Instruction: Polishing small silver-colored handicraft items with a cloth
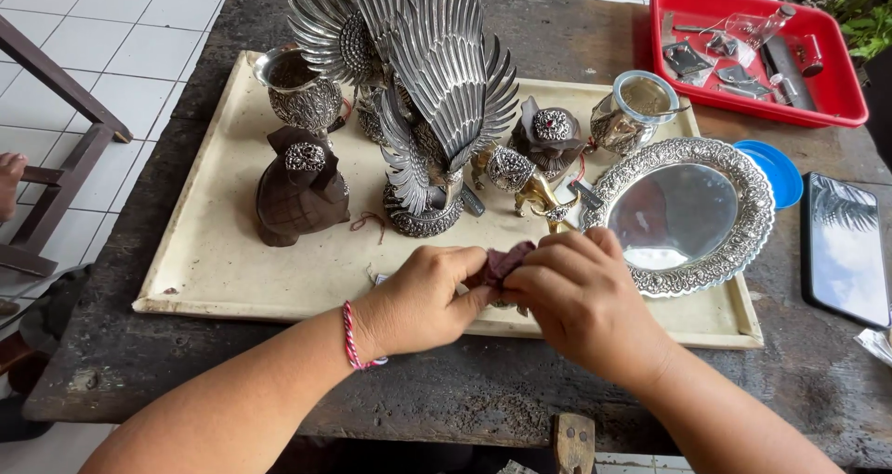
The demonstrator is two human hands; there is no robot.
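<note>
- The left hand (420, 299) and the right hand (578, 299) meet over the near edge of a cream tray (214, 269); both pinch a small dark red cloth (506, 260) between the fingertips, so the cloth is held just above the tray.
- The table (576, 390) is of dark, rough, worn wood.
- On the tray stands a dark brown carved stand (293, 200) with a silver ring on top, and beside it a tall silver bird statue (432, 93) with finely ribbed feathers.
- To the right lies a round silver plate (686, 216), smooth in the middle, with an embossed rim.
- Behind are two embossed silver cups (299, 91), open on top.
- Farthest, a red plastic tray (841, 98) holds small metal tools.
</note>
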